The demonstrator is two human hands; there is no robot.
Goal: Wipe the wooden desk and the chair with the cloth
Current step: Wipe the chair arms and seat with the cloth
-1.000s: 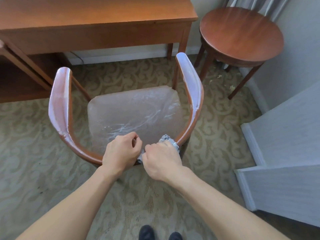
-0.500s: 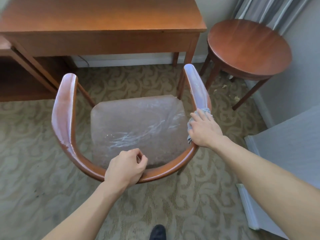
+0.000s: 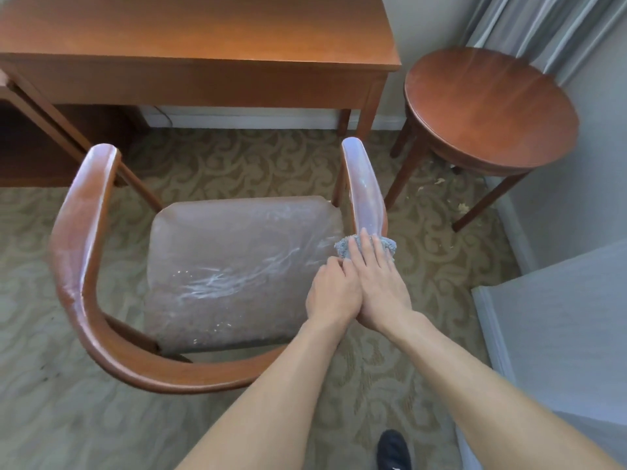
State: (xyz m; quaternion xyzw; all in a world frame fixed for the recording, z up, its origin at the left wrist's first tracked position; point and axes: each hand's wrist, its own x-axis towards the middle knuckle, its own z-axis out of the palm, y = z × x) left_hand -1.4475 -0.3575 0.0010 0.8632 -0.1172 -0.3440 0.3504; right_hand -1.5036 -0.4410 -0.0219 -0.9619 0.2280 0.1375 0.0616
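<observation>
The wooden chair (image 3: pixel 84 266) stands in front of me with a curved rail forming its back and arms; its seat (image 3: pixel 237 266) is under clear plastic. A grey cloth (image 3: pixel 342 247) lies on the right arm of the rail. My right hand (image 3: pixel 380 283) presses on the cloth with fingers laid flat over it. My left hand (image 3: pixel 330 293) sits right against it on the inner side of the same arm, fingers curled over the rail. The wooden desk (image 3: pixel 190 32) stands beyond the chair, against the wall.
A round wooden side table (image 3: pixel 488 103) stands right of the desk, close to the chair's right arm. A white piece of furniture (image 3: pixel 559 317) fills the right edge. Patterned carpet (image 3: pixel 51 418) surrounds the chair; small crumbs lie under the side table. My dark shoe (image 3: pixel 393 449) shows below.
My right hand slid the cloth from the back of the rail forward along the right arm. My left hand left the back rail and moved right, beside my right hand.
</observation>
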